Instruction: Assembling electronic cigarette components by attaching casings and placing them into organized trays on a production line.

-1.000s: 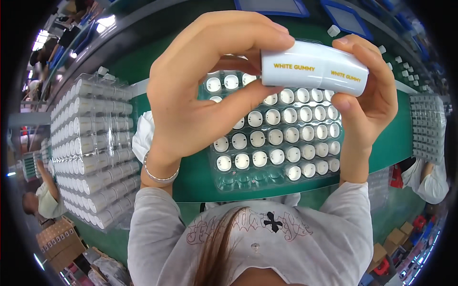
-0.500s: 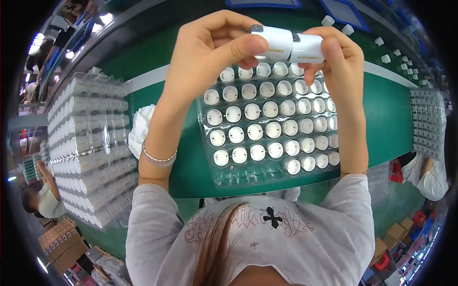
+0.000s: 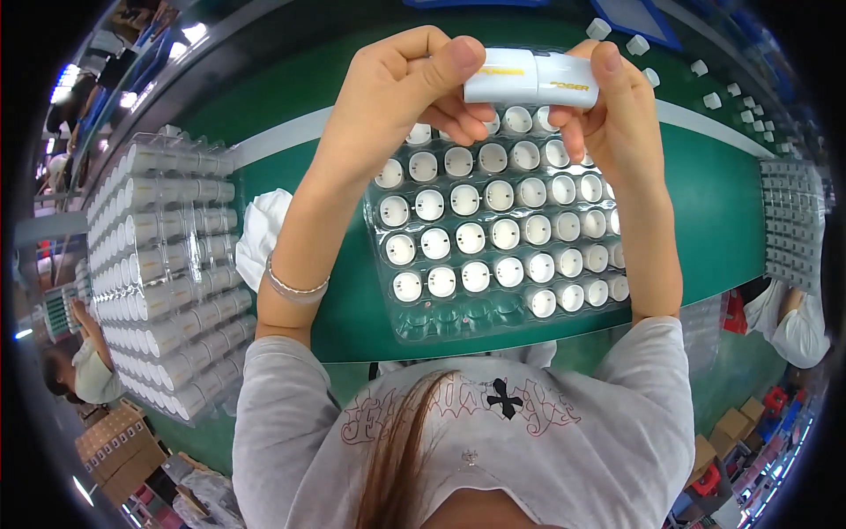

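Note:
Above the far part of a clear plastic tray (image 3: 458,323), two short white plastic casings with gold print are held end to end, level and meeting at a thin seam. My left hand (image 3: 392,101) pinches the left casing (image 3: 499,81) between thumb and fingers. The right casing (image 3: 566,78) is gripped the same way by my right hand (image 3: 624,110). A bit of dark grey shows at the top of the seam. Below, rows of upright white casings (image 3: 471,238) fill most of the tray, their round recessed ends facing up. Several pockets along its near left edge hold none.
On the left stands a tall stack of clear trays (image 3: 176,273) filled with white casings. A crumpled white cloth or bag (image 3: 263,234) lies beside my left forearm. Small white caps (image 3: 638,44) are scattered at the back right. Another tray stack (image 3: 791,220) stands far right.
Both hands have turned the two casings, so the gold print faces up more and the dark grey end piece at the left no longer shows. The seam between them looks narrower.

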Action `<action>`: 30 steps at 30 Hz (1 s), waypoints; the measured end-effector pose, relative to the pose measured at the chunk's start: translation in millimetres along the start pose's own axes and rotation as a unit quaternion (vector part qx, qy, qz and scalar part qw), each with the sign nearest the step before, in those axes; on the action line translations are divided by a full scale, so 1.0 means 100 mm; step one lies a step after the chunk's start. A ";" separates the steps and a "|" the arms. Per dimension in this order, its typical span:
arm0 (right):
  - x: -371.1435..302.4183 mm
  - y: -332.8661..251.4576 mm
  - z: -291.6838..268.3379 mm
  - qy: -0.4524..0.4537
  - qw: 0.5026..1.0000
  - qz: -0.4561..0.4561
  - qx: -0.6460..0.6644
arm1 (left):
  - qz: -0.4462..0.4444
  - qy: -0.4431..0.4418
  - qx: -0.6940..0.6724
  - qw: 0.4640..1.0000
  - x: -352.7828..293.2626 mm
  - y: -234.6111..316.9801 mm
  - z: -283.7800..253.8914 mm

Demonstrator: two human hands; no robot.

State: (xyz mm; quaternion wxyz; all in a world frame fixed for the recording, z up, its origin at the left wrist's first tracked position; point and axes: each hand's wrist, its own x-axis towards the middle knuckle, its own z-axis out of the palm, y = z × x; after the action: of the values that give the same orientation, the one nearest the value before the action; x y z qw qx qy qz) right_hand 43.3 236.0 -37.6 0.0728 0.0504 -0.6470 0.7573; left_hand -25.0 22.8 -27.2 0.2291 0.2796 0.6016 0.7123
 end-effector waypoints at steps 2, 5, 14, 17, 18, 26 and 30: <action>-0.01 -0.03 0.01 0.009 1.000 -0.007 -0.010 | -0.007 0.006 -0.005 1.000 0.00 0.01 0.01; -0.01 -0.04 -0.04 -0.005 0.999 -0.036 0.002 | -0.002 0.003 -0.021 1.000 0.00 -0.01 0.01; 0.04 0.04 0.06 -0.061 0.977 -0.197 -0.048 | 0.226 0.027 0.362 0.904 -0.16 0.33 0.12; 0.25 0.16 0.17 -0.085 0.968 -0.234 -0.037 | 0.612 -0.009 0.225 0.758 0.29 -0.10 -0.07; 0.56 0.41 0.23 -0.174 0.879 -0.418 0.151 | 0.613 -0.016 0.218 0.759 0.25 -0.08 -0.01; 0.03 0.00 0.06 -0.089 0.954 -0.267 -0.103 | 0.168 0.079 0.095 0.978 -0.18 0.26 0.19; -0.02 -0.04 0.13 -0.074 0.965 -0.238 -0.088 | 0.621 -0.108 -0.057 0.775 0.42 -0.19 0.07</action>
State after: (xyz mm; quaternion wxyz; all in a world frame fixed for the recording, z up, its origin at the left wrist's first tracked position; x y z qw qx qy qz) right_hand 46.1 223.5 -31.8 0.2068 0.2522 -0.6839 0.6526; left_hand -51.4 59.1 -40.1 -0.1834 0.6541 0.2272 0.6977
